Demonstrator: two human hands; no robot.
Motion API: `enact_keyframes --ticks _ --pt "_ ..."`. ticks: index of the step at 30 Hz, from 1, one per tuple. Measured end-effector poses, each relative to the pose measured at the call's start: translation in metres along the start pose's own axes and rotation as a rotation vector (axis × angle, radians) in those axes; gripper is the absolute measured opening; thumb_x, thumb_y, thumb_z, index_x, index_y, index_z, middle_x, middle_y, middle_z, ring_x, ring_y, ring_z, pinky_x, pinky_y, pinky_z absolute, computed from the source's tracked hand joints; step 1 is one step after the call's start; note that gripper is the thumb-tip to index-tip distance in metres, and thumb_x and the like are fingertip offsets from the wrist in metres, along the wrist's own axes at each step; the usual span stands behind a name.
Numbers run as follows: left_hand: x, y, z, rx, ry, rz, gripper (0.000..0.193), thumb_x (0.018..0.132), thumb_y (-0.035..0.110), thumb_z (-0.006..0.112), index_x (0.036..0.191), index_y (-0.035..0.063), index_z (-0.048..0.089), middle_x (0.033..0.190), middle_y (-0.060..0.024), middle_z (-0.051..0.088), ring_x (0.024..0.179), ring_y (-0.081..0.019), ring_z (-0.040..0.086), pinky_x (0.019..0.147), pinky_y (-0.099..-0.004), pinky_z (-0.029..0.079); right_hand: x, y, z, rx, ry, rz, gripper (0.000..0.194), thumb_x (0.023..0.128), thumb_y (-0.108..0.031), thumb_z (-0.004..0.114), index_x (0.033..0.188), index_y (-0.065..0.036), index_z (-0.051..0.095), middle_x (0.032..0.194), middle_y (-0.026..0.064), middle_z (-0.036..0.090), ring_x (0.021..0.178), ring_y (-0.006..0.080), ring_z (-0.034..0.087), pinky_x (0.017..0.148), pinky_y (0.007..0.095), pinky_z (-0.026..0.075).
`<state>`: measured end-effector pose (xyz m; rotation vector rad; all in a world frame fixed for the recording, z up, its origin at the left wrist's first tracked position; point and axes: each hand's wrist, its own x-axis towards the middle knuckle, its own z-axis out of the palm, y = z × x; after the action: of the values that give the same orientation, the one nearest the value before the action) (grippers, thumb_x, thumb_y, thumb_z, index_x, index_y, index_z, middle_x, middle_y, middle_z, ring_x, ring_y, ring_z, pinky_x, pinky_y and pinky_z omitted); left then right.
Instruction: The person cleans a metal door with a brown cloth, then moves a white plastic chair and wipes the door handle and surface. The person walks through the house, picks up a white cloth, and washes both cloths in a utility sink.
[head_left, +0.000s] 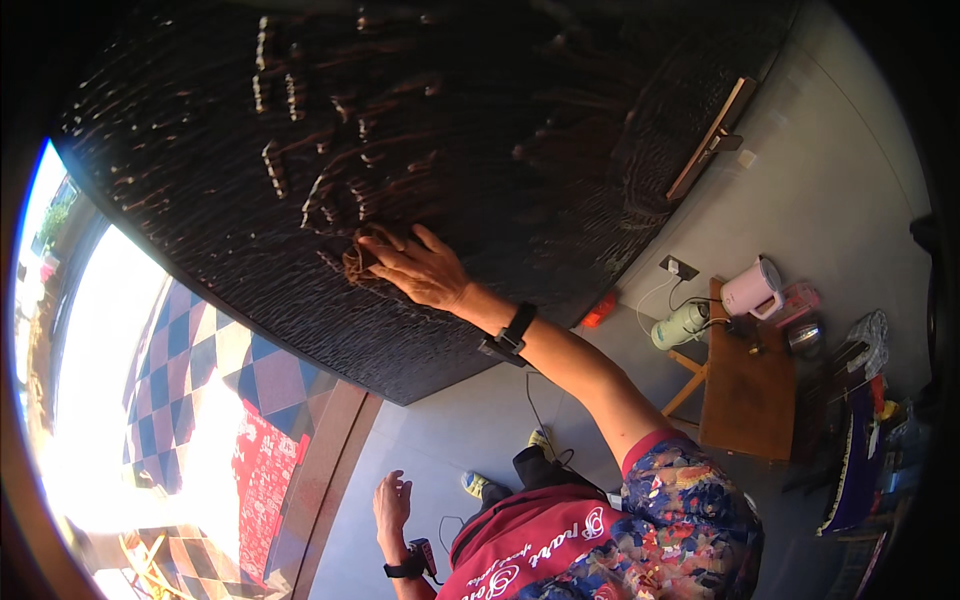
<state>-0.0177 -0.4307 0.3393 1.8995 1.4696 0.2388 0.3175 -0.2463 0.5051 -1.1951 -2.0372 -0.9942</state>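
My right hand (420, 271) presses a bunched brown cloth (358, 262) against a large dark door panel (465, 157) with a textured, raised-relief surface. Part of the cloth is hidden under the fingers. A black strap with a small device (510, 337) is on my right wrist. Low at my left side, my left hand (393, 499) hangs with loosely curled fingers, apart from the panel, and nothing shows in it. Another strapped device (415, 559) is on that wrist. On the panel's right side is a long handle plate with a lever (712, 142).
A brown wooden table (750, 405) at right bears a pink kettle (752, 289). A pale green flask (679, 326) stands beside it, near a wall socket (679, 268) with cords. A dark cable (534, 405) runs by my feet. A red mat (262, 487) lies beyond the threshold (337, 480).
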Motion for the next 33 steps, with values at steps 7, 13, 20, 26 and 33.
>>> enact_keyframes --ticks 7,13,20,26,33 --pt "0.013 0.011 0.002 0.135 -0.145 0.008 0.028 0.081 0.017 0.064 0.106 0.0057 0.063 0.086 -0.0147 0.068 0.081 -0.0299 0.065 0.071 -0.0396 0.050 -0.107 0.103 -0.040 -0.292 0.086 0.282 0.025 0.087 -0.020 0.055 0.111 -0.026 0.062 0.141 -0.0038 0.040 0.124 0.0205 0.045 0.105 0.0437 0.030" --pt "0.027 0.030 0.002 0.157 -0.183 0.042 0.029 0.082 0.019 0.063 0.107 0.0055 0.061 0.092 -0.0148 0.067 0.083 -0.0297 0.065 0.072 -0.0397 0.050 -0.174 0.146 -0.079 -0.351 0.076 0.674 0.025 0.085 -0.007 0.055 0.109 -0.003 0.055 0.135 0.0162 0.042 0.119 0.0356 0.046 0.101 0.0483 0.034" --pt "0.027 0.044 0.013 0.182 -0.283 0.050 0.030 0.083 0.021 0.063 0.109 0.0065 0.060 0.092 -0.0146 0.067 0.081 -0.0288 0.065 0.071 -0.0388 0.051 -0.147 0.118 -0.056 -0.033 0.594 1.009 0.032 0.089 -0.004 0.054 0.120 0.003 0.051 0.117 0.0206 0.047 0.106 0.0347 0.054 0.087 0.0384 0.050" --pt "0.016 0.033 0.015 0.241 -0.325 0.039 0.031 0.084 0.022 0.063 0.110 0.0068 0.060 0.089 -0.0135 0.067 0.076 -0.0270 0.066 0.066 -0.0381 0.051 -0.115 0.048 -0.020 0.146 0.666 0.978 0.012 0.082 0.008 0.058 0.092 0.002 0.060 0.102 0.0116 0.053 0.091 0.0236 0.054 0.075 0.0328 0.048" --pt "0.027 0.037 0.008 0.174 -0.360 0.075 0.031 0.084 0.022 0.063 0.110 0.0055 0.060 0.085 -0.0135 0.067 0.077 -0.0275 0.066 0.068 -0.0388 0.051 -0.141 0.027 -0.019 0.383 0.715 1.086 0.009 0.087 0.000 0.059 0.095 -0.004 0.063 0.103 0.0091 0.054 0.080 0.0127 0.058 0.065 0.0227 0.050"
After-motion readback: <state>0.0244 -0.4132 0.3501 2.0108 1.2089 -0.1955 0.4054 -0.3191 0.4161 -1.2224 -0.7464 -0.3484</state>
